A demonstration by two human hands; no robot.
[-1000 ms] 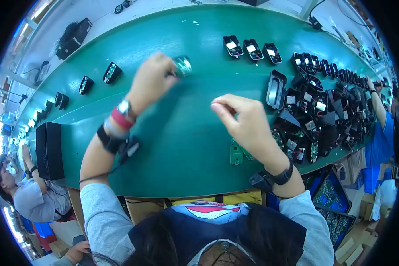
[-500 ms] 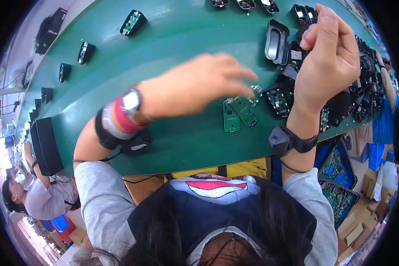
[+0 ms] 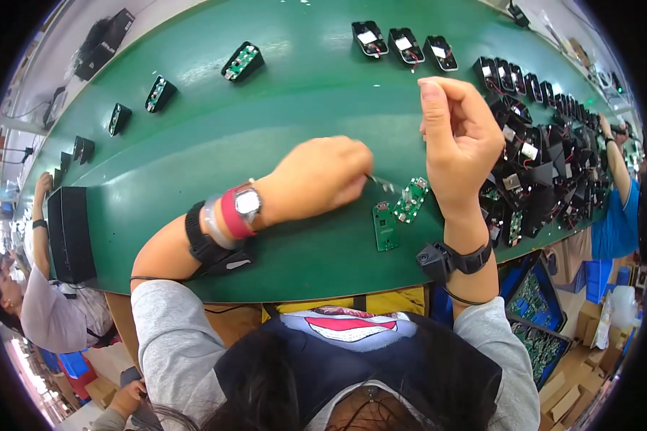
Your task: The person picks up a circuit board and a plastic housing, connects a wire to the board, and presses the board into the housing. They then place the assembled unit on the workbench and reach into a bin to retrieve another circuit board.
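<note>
My left hand is over the middle of the green table with its fingers closed. A thin edge of a green circuit board sticks out past its fingertips, blurred. Just right of it, a populated circuit board lies tilted, and a plain green board is nearer me. My right hand is raised above the table, palm side showing, fingers curled and thumb against them. Whatever its fingers may hold is hidden. Both wrists carry straps; a small black camera is on the right one.
Black housings with wires are heaped on the right. Others with white labels line the far side. Several housings with green boards curve along the left. A black box stands at the left edge. Co-workers sit at both ends.
My left hand has drawn back left, its fingers now closed, and one of the two plain green boards has left the table. My right hand has shifted left and lower in view. The view has shifted.
</note>
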